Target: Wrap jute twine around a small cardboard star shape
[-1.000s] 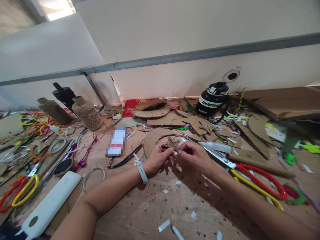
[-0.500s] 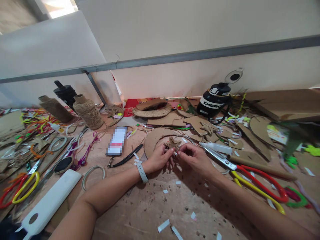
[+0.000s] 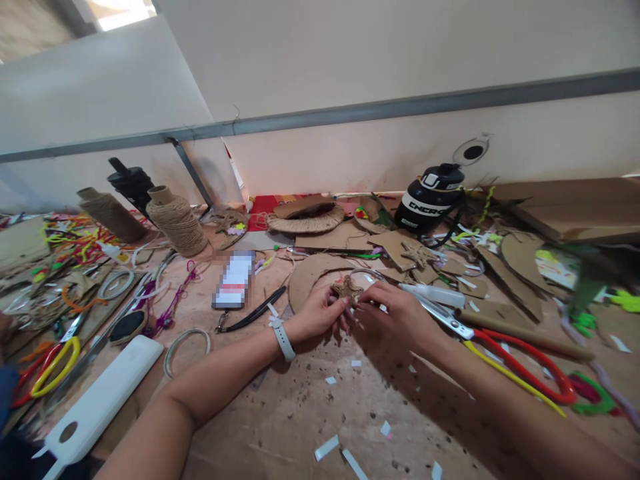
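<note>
Between my two hands is a small brown star (image 3: 345, 289) that looks wrapped in twine. My left hand (image 3: 321, 316), with a pale watch on its wrist, grips the star from the left, thumb on its near side. The fingers of my right hand (image 3: 395, 308) are closed in a pinch at the star's right edge; whether they also hold a strand of twine is too small to tell. Just behind them lies a curved cardboard piece (image 3: 307, 277). Large scissors (image 3: 453, 321) with red and yellow handles rest to the right of my right hand.
Twine spools (image 3: 177, 223) stand at back left, a black bottle (image 3: 427, 203) at back right. A phone (image 3: 234, 283), a white plastic piece (image 3: 107, 397) and other scissors (image 3: 63, 363) lie on the left. Paper strips (image 3: 327, 448) litter the front. Another person's sleeve (image 3: 6, 397) shows at the left edge.
My right hand has lifted and turned slightly at the star, which stays in my left hand. Another person's hand and sleeve have appeared at the left edge, and the scissors there have shifted slightly.
</note>
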The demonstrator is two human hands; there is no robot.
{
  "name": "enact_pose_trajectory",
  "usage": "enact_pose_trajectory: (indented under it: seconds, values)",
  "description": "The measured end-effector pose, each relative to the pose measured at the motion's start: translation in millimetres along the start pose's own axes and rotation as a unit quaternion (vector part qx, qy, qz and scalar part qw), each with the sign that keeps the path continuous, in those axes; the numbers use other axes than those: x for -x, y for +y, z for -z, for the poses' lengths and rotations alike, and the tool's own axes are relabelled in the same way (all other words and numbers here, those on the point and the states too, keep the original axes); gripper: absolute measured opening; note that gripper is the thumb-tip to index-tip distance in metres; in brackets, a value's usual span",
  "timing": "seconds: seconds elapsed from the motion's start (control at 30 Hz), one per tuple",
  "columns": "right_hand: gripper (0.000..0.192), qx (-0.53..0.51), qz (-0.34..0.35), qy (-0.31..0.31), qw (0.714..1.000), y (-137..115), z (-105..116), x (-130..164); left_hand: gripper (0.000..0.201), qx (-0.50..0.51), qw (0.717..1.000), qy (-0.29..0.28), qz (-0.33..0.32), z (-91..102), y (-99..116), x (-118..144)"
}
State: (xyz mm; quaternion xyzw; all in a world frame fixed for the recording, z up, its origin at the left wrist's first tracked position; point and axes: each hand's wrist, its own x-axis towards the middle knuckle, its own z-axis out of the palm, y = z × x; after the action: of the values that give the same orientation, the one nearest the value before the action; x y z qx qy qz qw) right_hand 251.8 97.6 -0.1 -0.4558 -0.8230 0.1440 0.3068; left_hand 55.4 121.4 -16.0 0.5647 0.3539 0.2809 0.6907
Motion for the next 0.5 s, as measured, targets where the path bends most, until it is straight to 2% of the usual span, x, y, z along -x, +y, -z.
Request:
enact_pose_trajectory:
  seconds: [0.2,0.5]
  values:
    - [0.020,0.134,0.115,0.017,0.984,-5.2,6.0,-0.5,0.052,0.007,0.999,-0.045,0.018,0.8,4.2,4.3]
    - [0.019,0.104,0.127,-0.037,0.986,0.0,12.0,-2.4,0.052,0.026,0.999,-0.045,0.012,3.0,3.5,2.1]
